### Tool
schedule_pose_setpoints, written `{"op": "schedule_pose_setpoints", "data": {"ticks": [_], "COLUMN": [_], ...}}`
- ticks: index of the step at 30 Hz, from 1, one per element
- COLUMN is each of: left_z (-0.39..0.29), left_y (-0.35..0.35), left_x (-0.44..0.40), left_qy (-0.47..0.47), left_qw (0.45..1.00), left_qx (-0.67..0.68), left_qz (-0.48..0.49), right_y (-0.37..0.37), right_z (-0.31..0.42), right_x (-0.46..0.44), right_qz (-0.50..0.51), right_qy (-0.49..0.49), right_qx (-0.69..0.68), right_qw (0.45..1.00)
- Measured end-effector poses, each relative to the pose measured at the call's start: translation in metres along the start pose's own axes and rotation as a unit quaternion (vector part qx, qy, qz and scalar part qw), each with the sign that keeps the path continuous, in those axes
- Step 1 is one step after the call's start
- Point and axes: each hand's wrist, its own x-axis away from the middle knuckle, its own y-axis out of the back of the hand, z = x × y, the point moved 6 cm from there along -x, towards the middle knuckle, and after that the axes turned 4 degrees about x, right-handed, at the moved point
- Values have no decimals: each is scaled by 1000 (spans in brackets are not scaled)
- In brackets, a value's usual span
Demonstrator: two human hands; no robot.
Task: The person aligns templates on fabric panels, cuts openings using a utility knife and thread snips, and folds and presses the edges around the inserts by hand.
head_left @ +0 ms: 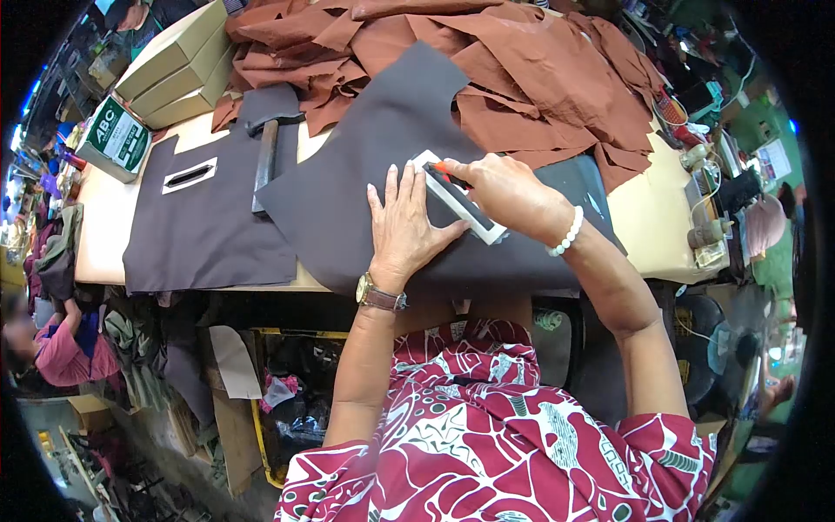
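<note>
The dark sheet reaches the counter's near edge, presumably for easy reach; brown material is heaped along the far edge, perhaps leaving me room. My left grip is spread flat beside the white frame on that sheet, likely steadying it. My right grip pinches a mostly hidden orange tool at the frame's far end.

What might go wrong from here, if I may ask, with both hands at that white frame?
The red tool in the right hand could slip towards the left hand, whose fingers lie close by. The white frame might also shift on the dark sheet if the pressure is uneven.
</note>
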Motion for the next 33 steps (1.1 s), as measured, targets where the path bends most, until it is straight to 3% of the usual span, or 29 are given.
{"op": "schedule_pose_setpoints", "data": {"ticks": [10, 33], "left_z": [0, -2], "left_y": [-1, -3], "left_x": [0, -2], "left_qy": [-1, -2], "left_qw": [1000, 999], "left_qx": [-5, -30], "left_qz": [-2, 21], "right_y": [-6, -17], "right_z": [4, -8], "right_x": [21, 120], "right_qz": [-34, 12], "right_qy": [-17, -95], "right_qx": [0, -35], "right_qw": [999, 995]}}
